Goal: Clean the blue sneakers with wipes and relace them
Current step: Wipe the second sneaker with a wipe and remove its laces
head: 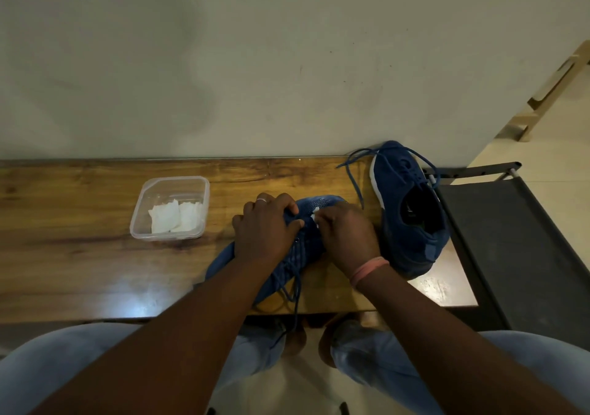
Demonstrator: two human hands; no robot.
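Stage: wiping, my guess | left hand [266,226] grips near sneaker [306,223] at table [79,255] edge | right hand [346,232] pinches wipe [314,215] on toe | second sneaker [408,210] just right, laced loose | wipes tub [170,207] left | relacing remains

Home room, likely: wooden table [95,255] against plain wall [223,63], tiled floor [542,165], dark chair [517,239], wooden furniture piece [549,95] beyond.

Left hand [266,226] and right hand [346,234], fingers curled.
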